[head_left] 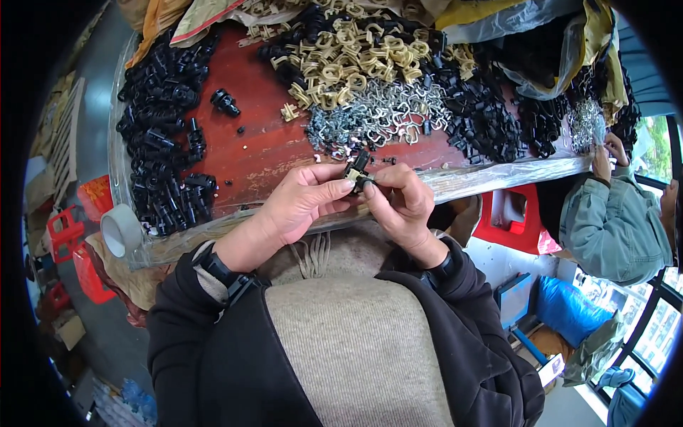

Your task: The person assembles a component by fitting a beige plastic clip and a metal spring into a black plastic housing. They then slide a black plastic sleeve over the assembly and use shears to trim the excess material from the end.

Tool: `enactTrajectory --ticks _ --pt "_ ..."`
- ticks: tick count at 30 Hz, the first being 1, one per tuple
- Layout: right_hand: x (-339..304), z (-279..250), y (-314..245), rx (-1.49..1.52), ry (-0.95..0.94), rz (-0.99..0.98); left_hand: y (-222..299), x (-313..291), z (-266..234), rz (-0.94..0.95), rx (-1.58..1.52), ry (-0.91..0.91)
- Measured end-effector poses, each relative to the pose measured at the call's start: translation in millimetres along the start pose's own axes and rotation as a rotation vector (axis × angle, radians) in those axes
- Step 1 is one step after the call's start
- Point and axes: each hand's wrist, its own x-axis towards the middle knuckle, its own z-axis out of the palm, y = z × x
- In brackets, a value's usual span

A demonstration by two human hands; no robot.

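Observation:
Just over the table's near edge, both my hands meet at a small black plastic fitting (362, 162) with a beige piece on it. My left hand (302, 199) pinches it between thumb and fingers. From the other side, the thumb and forefinger of my right hand (405, 203) close on its lower end. My fingers partly hide the fitting. Beyond my hands lies a heap of silvery bent wire clips (405, 114). Behind that is a pile of beige plastic clips (356, 57).
Black tubular fittings (160, 142) are heaped at the left of the red table (245, 156). A tape roll (122, 231) stands at its left corner. Small black parts (484, 114) lie to the right. A co-worker's hands (608, 156) work at the far right, near a red stool (506, 220).

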Motion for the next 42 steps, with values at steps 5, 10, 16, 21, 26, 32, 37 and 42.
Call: enactTrajectory --ticks 5,10,16,21,26,32,37,42 --pt "1 -2 -7 0.000 0.111 -0.015 0 -4 7 -0.009 0.002 0.013" --pt "0 2 -19 -0.057 0.027 0.026 -1 -11 6 0.026 -0.014 -0.021" --pt "3 16 -34 -0.184 -0.114 0.023 -5 -24 -4 0.105 -0.070 -0.038" --pt "-2 25 -41 -0.199 -0.134 0.025 -8 -33 -12 0.115 -0.106 -0.085" --pt "0 27 -43 -0.239 -0.145 -0.034 -8 -38 -17 0.075 -0.075 -0.136" --pt "5 21 -39 -0.259 -0.205 -0.132 -4 -33 -12 0.040 0.003 -0.145" --pt "14 -5 -25 -0.174 -0.221 -0.030 4 -19 -5 -0.002 0.088 -0.070" --pt "67 -78 12 -0.695 -0.031 -0.134 10 -6 -7 0.048 0.147 -0.070"
